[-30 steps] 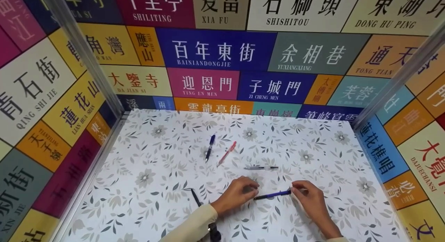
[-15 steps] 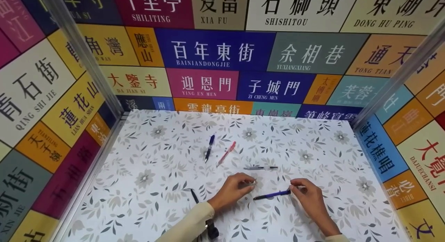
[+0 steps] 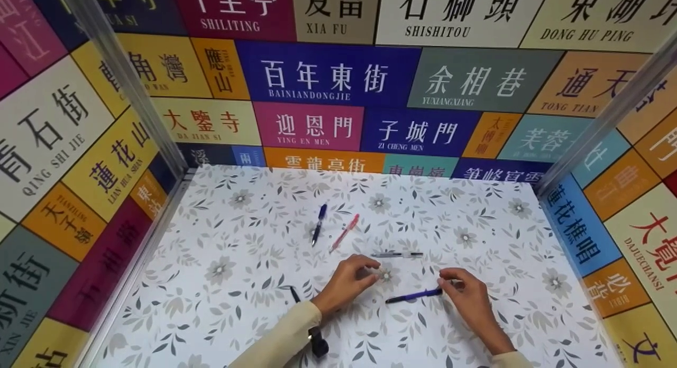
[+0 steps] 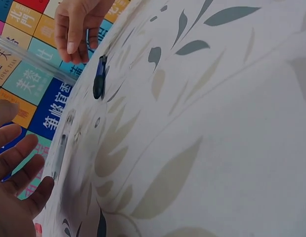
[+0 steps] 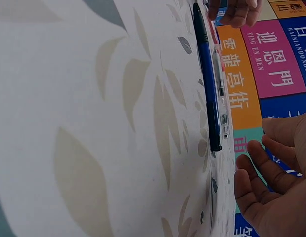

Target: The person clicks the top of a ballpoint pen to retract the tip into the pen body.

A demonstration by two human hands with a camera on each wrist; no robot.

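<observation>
Panels in blue, orange, teal and cream, lettered with Chinese characters and names such as BAINIANDONGJIE and SHISHITOU, cover the wall (image 3: pixel 328 74) behind a white surface (image 3: pixel 254 225) printed with grey and beige leaves and flowers. A left post (image 3: pixel 132 88) and a right post (image 3: pixel 608 109) slant up from the far corners. Cream sleeves (image 3: pixel 288 331) reach in from the bottom of the head view. The left hand (image 3: pixel 346 286) hangs over the surface near the middle, its grip spread, thumb and fingers apart. The right hand (image 3: pixel 468 299) is poised just beside the right end of a blue pen (image 3: pixel 414 296), its grip also spread, fingers loosely bent; the right-wrist view shows a gap between hand and pen. That blue pen lies flat between the two hands, dark tip toward the left one. Beyond the left hand lies a clear pen (image 3: pixel 398 255), nearly level across the head view. Farther back, a blue-topped pen (image 3: pixel 320 225) and a red pen (image 3: pixel 346 232) lie side by side, apart. A black pen (image 3: pixel 294 293) shows in part beside the left sleeve, which hides the rest. A black wrist device (image 3: pixel 318 344) sits at the left wrist.
</observation>
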